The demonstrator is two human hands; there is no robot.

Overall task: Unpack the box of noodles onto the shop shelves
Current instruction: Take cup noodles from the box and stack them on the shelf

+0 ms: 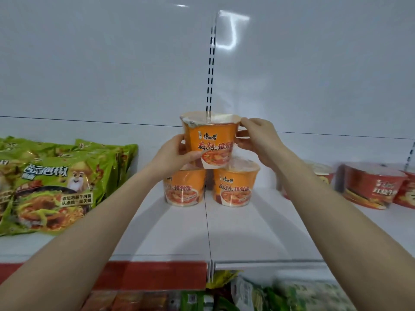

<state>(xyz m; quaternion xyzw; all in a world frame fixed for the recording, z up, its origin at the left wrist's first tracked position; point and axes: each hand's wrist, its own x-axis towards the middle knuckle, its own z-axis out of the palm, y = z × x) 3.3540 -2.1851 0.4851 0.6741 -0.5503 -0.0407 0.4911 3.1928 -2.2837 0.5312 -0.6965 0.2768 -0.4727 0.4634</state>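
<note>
The left hand (177, 153) and right hand (256, 140) each have a closed grip on the noodle cup (208, 142), upright above the pair of cups (234, 187), over their gap. It probably wants centring, then settling level on both lids before either hand lets go.

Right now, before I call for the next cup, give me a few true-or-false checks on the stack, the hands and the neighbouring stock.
1. The left hand and right hand both grip the top orange cup. True.
2. Green packs lie to the right of the cups. False: the green noodle packs lie to the left.
3. Two lower orange cups stand side by side on the shelf beneath the held one. True.
4. Red bowls are stacked on the orange cups. False: the red bowls stand on the shelf to the right, apart from them.
</note>
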